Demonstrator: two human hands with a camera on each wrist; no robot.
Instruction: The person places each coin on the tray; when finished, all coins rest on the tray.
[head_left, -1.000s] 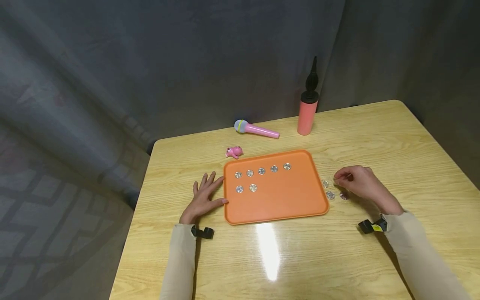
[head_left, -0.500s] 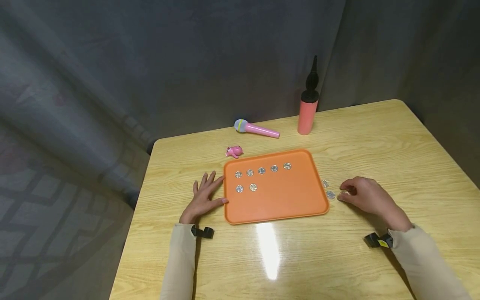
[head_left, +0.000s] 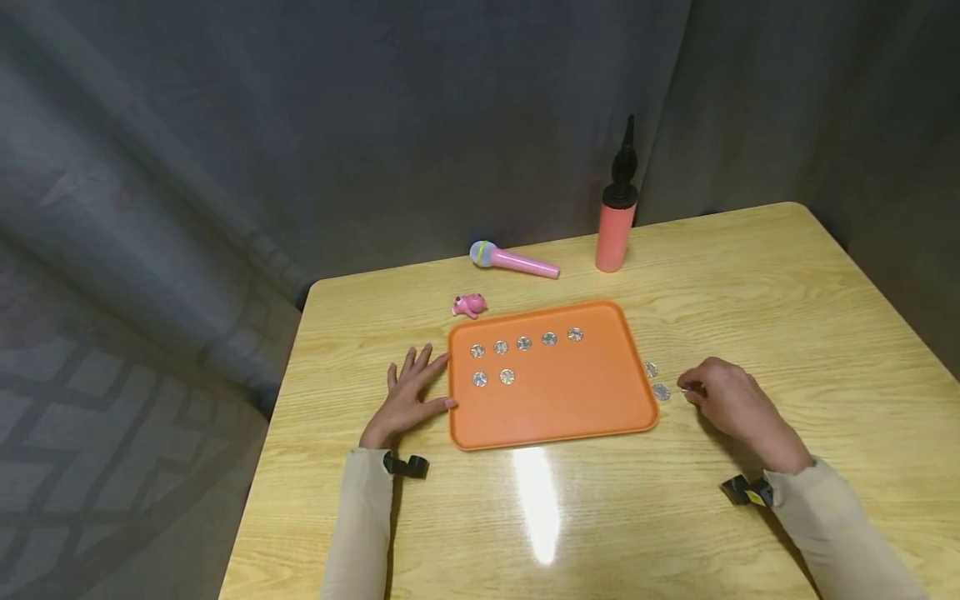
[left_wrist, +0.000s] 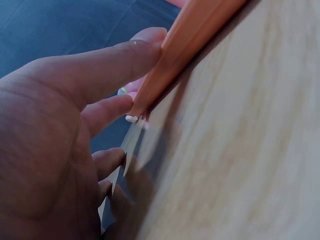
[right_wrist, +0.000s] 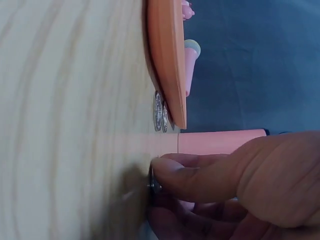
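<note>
Head view: orange tray [head_left: 555,417] mid-frame on tabletop [head_left: 750,275], seven coins [head_left: 525,343] lined up upper left inside.
Left hand [head_left: 408,400] flat, fingers straight, bracing tray edge.
Right hand [head_left: 731,400] right of tray, pinching coin; two loose coins [head_left: 661,391] beside.

Left wrist view: fingers [left_wrist: 115,60] against tray rim [left_wrist: 190,45], steadying.

Right wrist view: fingertips [right_wrist: 170,172] grip coin [right_wrist: 154,186] on tabletop, lower centre.

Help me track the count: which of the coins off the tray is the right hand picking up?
The coin under the right hand fingertips, farthest from the tray; the other two coins lie untouched beside its edge.
</note>
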